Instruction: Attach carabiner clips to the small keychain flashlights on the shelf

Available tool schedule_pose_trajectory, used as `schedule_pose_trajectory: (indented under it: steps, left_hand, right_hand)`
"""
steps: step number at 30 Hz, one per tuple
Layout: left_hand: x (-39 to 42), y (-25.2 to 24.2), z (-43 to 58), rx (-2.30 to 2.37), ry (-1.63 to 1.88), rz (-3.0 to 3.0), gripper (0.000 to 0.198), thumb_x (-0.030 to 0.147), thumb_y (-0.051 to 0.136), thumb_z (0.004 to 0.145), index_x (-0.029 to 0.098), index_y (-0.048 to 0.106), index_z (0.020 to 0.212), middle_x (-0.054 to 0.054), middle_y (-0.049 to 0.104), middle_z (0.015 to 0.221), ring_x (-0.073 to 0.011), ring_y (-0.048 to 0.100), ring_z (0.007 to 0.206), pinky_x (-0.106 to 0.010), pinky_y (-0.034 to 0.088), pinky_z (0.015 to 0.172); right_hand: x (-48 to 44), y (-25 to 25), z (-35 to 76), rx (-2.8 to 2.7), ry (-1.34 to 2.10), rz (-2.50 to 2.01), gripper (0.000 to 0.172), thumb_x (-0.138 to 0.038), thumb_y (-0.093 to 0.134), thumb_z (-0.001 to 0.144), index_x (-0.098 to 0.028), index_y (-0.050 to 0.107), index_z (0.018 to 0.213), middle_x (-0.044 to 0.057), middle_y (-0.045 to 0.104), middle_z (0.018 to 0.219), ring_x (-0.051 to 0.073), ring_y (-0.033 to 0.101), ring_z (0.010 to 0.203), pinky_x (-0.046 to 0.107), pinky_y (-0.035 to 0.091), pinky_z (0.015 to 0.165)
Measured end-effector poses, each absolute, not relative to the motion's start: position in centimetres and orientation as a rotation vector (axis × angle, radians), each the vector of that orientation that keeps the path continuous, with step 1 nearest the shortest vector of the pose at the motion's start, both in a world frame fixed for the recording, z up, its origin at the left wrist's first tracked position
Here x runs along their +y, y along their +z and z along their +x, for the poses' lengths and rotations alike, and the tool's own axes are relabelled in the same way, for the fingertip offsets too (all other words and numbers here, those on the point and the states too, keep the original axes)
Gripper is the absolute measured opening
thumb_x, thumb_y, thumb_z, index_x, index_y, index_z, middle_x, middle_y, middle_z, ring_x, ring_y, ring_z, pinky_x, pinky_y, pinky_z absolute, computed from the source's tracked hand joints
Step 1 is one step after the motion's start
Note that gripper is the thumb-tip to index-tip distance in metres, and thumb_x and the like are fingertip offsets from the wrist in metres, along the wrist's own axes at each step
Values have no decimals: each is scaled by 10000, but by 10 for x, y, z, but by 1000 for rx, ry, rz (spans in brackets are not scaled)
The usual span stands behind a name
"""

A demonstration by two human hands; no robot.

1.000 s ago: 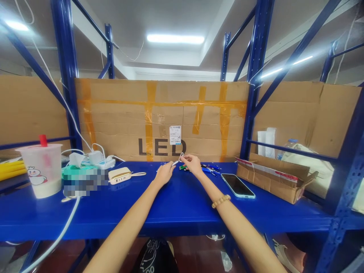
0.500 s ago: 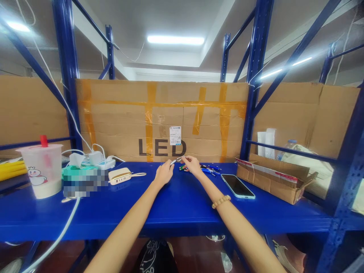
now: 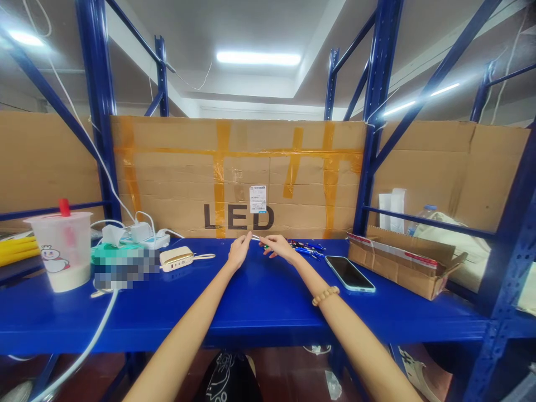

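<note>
slim silver piece (image 3: 255,237) sits at the fingertips between the left grip (image 3: 239,251) and right grip (image 3: 280,247), both half-closed, any hold too small to tell; pens (image 3: 305,247) lie just beside, on the blue steel desk (image 3: 268,301).

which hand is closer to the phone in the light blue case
Right. The right hand is up and to the left of the flat black-screened phone in a pale blue case, not touching it; the left hand is farther away, beyond the right hand.
</note>
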State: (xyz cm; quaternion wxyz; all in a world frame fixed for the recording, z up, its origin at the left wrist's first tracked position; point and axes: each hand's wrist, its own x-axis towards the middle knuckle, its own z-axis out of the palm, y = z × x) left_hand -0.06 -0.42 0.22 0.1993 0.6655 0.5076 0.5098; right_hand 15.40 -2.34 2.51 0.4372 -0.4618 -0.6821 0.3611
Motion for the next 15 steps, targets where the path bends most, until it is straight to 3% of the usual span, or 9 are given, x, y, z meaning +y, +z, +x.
schedule_pose_trajectory:
  steps: [3, 9, 15]
  left_hand:
    - [-1, 1, 0, 1349, 1429, 1920, 397, 466, 300, 837, 192, 493, 625, -4, 542, 608, -157, 514, 628, -255, 386, 594]
    - [1, 0, 0, 1359, 1378, 2040, 314, 384, 317, 855, 198, 443, 635, 23, 506, 611, -142, 501, 644, -243, 374, 608]
    - [-2, 0, -2, 1328, 1260, 2203, 298, 376, 300, 865, 203, 434, 662, 22, 519, 642, -142, 492, 652, -246, 358, 614]
  right_hand:
    - [-22, 22, 154, -1761, 842, -1160, 302, -414, 562, 787, -131, 653, 733, 66, 665, 863, 79, 599, 542, 125, 430, 388]
    - [-14, 15, 154, -1854, 693, -1044, 394, -368, 635, 723, -144, 636, 1047, 64, 672, 843, 103, 602, 596, 142, 452, 383]
    - [-11, 11, 159, -2079, 442, -925, 290, -357, 554, 763, -136, 697, 885, -6, 635, 601, 79, 512, 464, 171, 438, 421]
